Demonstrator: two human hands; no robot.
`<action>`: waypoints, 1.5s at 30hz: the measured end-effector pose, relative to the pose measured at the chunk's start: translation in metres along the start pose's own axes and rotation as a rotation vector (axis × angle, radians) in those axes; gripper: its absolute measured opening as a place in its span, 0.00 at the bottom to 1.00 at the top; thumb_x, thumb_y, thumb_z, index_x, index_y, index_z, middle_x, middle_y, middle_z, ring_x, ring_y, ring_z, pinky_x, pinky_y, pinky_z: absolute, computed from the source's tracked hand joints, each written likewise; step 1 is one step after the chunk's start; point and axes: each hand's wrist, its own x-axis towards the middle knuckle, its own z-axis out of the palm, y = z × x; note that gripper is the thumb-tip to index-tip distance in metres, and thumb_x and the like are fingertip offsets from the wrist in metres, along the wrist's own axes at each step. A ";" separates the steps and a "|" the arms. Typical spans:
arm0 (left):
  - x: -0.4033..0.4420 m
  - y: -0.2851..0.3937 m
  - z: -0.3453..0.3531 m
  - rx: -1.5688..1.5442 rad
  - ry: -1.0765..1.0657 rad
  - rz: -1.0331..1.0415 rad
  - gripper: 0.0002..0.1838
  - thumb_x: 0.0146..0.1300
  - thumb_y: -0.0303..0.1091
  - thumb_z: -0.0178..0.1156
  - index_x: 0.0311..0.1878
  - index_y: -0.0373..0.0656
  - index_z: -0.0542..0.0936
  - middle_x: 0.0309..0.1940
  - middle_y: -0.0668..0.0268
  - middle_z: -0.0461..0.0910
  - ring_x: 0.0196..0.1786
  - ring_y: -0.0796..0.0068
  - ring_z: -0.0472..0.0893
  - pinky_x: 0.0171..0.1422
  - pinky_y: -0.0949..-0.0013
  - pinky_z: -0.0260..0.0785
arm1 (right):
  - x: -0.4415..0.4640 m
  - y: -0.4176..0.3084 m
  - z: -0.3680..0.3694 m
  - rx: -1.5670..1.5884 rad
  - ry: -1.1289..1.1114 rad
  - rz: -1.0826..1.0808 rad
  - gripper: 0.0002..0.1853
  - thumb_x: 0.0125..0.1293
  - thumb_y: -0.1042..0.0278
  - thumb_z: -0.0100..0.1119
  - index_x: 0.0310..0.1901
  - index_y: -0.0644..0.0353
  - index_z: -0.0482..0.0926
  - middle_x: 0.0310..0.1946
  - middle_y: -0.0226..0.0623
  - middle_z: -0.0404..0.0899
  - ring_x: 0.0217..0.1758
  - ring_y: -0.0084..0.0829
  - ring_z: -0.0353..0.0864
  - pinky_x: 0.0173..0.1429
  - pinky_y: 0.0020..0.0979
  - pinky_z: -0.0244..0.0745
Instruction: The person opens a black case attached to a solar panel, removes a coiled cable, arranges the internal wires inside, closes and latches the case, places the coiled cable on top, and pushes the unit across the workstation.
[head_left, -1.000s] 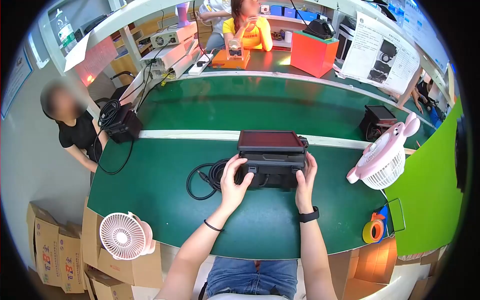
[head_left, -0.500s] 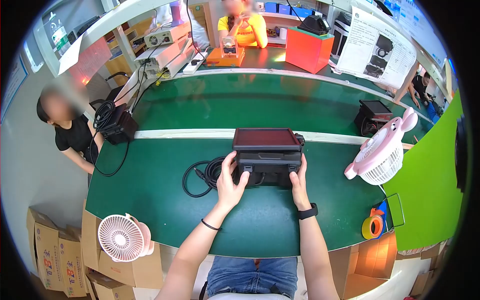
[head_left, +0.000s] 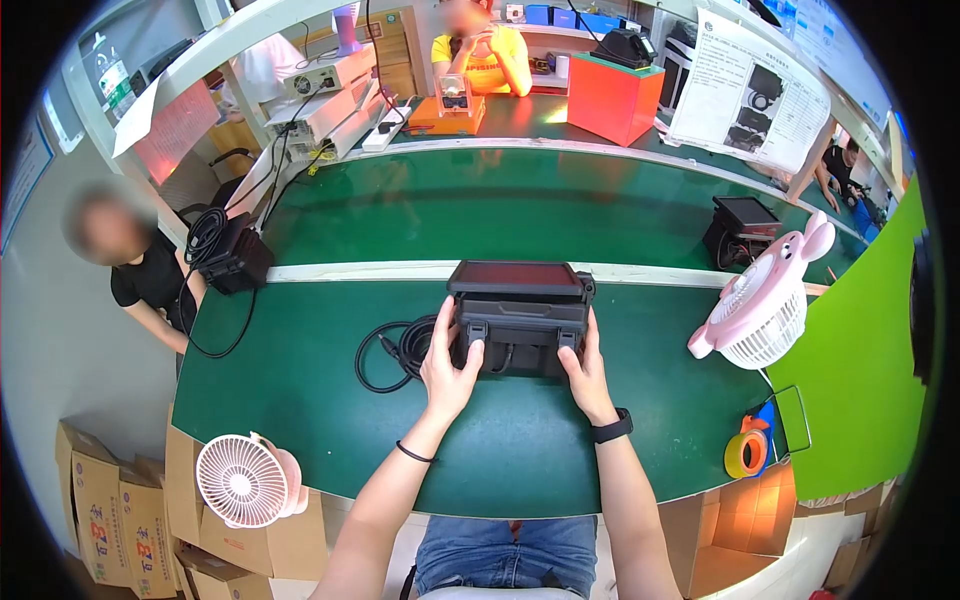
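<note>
A black latched case with a dark reddish screen-like panel on top sits on the green table. My left hand grips its left side, with the thumb at the left front latch. On the opposite side my right hand holds it, thumb against the right front latch. Both hands are closed round the case. A coil of black cable lies just left of the case, partly hidden behind my left hand.
A pink fan stands at the right, and another pink fan at the left front edge. Tape rolls lie near the right edge. A second black case with cable stands at the left, beside a seated person.
The black case has shifted slightly to the left, and both my hands have moved along with it. The cable coil also appears a little further left.
</note>
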 end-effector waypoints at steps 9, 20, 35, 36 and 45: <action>-0.001 -0.008 -0.004 0.152 -0.061 0.017 0.33 0.62 0.40 0.62 0.70 0.50 0.64 0.64 0.54 0.70 0.56 0.58 0.79 0.58 0.62 0.72 | 0.003 0.000 0.003 0.035 0.018 -0.042 0.42 0.69 0.59 0.56 0.76 0.58 0.40 0.69 0.46 0.60 0.71 0.36 0.61 0.73 0.35 0.53; -0.005 -0.002 -0.001 0.460 0.135 0.386 0.37 0.51 0.41 0.71 0.63 0.43 0.67 0.62 0.54 0.67 0.63 0.49 0.68 0.67 0.49 0.60 | 0.005 0.013 0.002 0.012 0.093 0.012 0.41 0.64 0.60 0.64 0.72 0.58 0.51 0.63 0.43 0.67 0.64 0.35 0.69 0.66 0.36 0.64; -0.009 -0.010 -0.016 0.540 0.051 0.749 0.26 0.44 0.48 0.72 0.52 0.66 0.82 0.52 0.70 0.74 0.56 0.67 0.72 0.63 0.52 0.60 | -0.015 -0.018 0.022 -0.382 0.040 -0.298 0.45 0.43 0.56 0.78 0.63 0.51 0.64 0.67 0.50 0.52 0.66 0.51 0.62 0.64 0.47 0.67; -0.006 -0.008 -0.018 0.496 0.071 0.779 0.24 0.43 0.48 0.72 0.49 0.67 0.83 0.50 0.70 0.74 0.54 0.66 0.73 0.59 0.54 0.64 | -0.014 -0.018 0.024 -0.388 0.043 -0.310 0.45 0.42 0.56 0.79 0.63 0.51 0.65 0.67 0.51 0.51 0.66 0.51 0.61 0.64 0.47 0.67; -0.006 0.000 -0.022 0.389 0.177 0.925 0.19 0.44 0.45 0.72 0.44 0.70 0.85 0.41 0.75 0.77 0.42 0.70 0.77 0.42 0.69 0.74 | -0.009 -0.007 0.017 -0.189 0.015 -0.379 0.31 0.61 0.39 0.59 0.55 0.55 0.66 0.64 0.50 0.57 0.64 0.44 0.63 0.67 0.47 0.58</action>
